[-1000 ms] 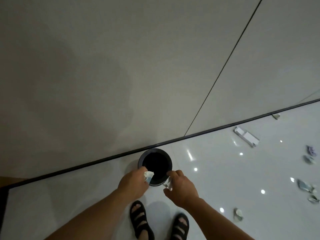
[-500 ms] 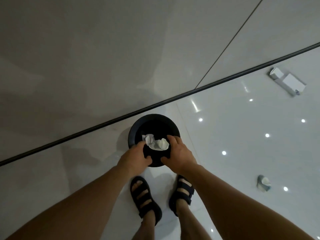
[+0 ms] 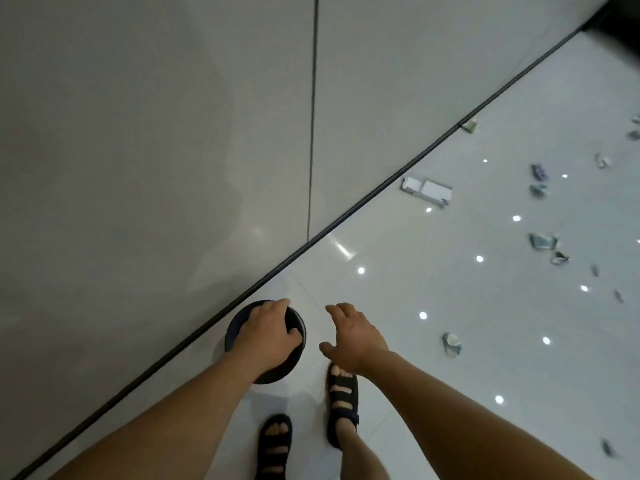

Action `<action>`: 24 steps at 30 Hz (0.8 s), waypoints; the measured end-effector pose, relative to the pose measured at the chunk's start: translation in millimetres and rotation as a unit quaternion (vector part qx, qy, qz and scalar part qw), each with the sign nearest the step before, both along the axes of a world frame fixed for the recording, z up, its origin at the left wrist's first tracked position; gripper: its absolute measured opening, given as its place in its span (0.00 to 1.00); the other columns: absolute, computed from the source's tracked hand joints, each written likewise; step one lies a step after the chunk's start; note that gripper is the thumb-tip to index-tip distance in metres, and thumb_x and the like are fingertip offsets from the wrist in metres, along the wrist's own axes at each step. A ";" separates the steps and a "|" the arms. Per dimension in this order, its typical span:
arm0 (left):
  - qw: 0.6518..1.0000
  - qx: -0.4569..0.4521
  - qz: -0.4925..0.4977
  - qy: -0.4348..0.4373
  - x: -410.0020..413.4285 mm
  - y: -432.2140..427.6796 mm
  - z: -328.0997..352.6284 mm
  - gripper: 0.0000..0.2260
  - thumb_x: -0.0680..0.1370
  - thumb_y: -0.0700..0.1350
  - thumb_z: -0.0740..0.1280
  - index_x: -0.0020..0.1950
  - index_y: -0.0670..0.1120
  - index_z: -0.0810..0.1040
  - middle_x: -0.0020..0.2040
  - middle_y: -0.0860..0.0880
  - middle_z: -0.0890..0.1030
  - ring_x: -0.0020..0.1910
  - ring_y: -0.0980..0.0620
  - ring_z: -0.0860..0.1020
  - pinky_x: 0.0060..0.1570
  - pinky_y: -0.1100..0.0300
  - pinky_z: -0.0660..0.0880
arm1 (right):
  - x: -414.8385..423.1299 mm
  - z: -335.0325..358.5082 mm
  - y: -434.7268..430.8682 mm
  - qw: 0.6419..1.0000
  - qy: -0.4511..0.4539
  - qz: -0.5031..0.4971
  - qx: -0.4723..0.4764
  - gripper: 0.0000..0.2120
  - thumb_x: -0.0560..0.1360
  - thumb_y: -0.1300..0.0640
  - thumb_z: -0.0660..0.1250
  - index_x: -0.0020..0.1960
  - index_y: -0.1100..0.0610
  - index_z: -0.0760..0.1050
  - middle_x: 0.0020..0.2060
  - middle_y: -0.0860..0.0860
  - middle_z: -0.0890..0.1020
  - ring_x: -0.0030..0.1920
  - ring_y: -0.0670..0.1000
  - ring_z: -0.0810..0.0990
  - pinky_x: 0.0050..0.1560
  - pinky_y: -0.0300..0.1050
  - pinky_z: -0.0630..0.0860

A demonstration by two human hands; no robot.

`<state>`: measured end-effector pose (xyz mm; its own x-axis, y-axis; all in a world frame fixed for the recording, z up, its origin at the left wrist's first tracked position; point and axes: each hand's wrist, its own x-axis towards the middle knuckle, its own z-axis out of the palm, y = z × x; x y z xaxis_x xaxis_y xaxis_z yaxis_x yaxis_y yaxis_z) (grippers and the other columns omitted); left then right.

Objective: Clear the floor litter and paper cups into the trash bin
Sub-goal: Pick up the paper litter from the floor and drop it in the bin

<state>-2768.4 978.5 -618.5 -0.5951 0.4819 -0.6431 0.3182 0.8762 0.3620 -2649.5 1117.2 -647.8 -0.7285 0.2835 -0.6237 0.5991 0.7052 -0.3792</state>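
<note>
The round black trash bin point(image 3: 298, 327) stands on the glossy white floor against the wall's dark baseboard. My left hand point(image 3: 268, 336) hangs over its mouth, fingers loosely curled, holding nothing, and it hides most of the opening. My right hand point(image 3: 349, 336) is to the right of the bin, off it, with fingers spread and empty. A crushed paper cup point(image 3: 451, 344) lies on the floor to the right of my right hand. A flat white carton point(image 3: 427, 190) lies by the baseboard farther off. More crumpled litter point(image 3: 543, 242) is scattered at the right.
The grey wall point(image 3: 156, 133) fills the left and top. My two feet in black sandals point(image 3: 341, 393) stand just below the bin. Small scraps point(image 3: 538, 173) dot the floor toward the far right; ceiling lights reflect in the tiles.
The white crumpled paper both hands held over the bin is gone from them. My right hand has pulled away to the right; the view has swung so more of the littered floor shows.
</note>
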 end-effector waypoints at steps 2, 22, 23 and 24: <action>0.998 0.020 -0.057 0.006 10.0 16.3 30.4 0.30 0.76 0.53 0.63 0.75 0.49 0.59 0.73 0.49 0.65 0.72 0.48 0.61 0.68 0.50 0.65 | 16.6 35.3 5.4 0.999 0.009 -0.035 0.014 0.37 0.75 0.42 0.65 0.78 0.49 0.53 0.76 0.51 0.59 0.72 0.55 0.64 0.66 0.51 0.70; 0.791 0.100 -0.599 0.071 382.3 86.0 265.9 0.32 0.74 0.58 0.64 0.75 0.52 0.59 0.75 0.50 0.62 0.73 0.47 0.60 0.67 0.49 0.62 | 457.4 270.8 -115.9 0.802 0.002 -0.579 0.150 0.38 0.74 0.38 0.63 0.78 0.48 0.52 0.77 0.52 0.56 0.74 0.56 0.59 0.69 0.55 0.64; 0.772 0.108 -0.622 0.069 417.4 82.1 272.6 0.32 0.74 0.58 0.64 0.75 0.52 0.59 0.75 0.50 0.62 0.73 0.47 0.60 0.67 0.49 0.62 | 489.5 274.4 -130.8 0.784 -0.003 -0.602 0.152 0.38 0.74 0.38 0.63 0.78 0.48 0.52 0.77 0.51 0.56 0.74 0.56 0.59 0.69 0.55 0.64; 0.754 0.116 -0.642 0.069 452.4 77.2 277.6 0.32 0.74 0.58 0.64 0.75 0.52 0.59 0.75 0.50 0.62 0.73 0.47 0.60 0.68 0.49 0.63 | 520.9 277.7 -146.8 0.767 -0.007 -0.622 0.154 0.39 0.74 0.38 0.63 0.78 0.48 0.52 0.77 0.51 0.56 0.74 0.56 0.59 0.68 0.55 0.65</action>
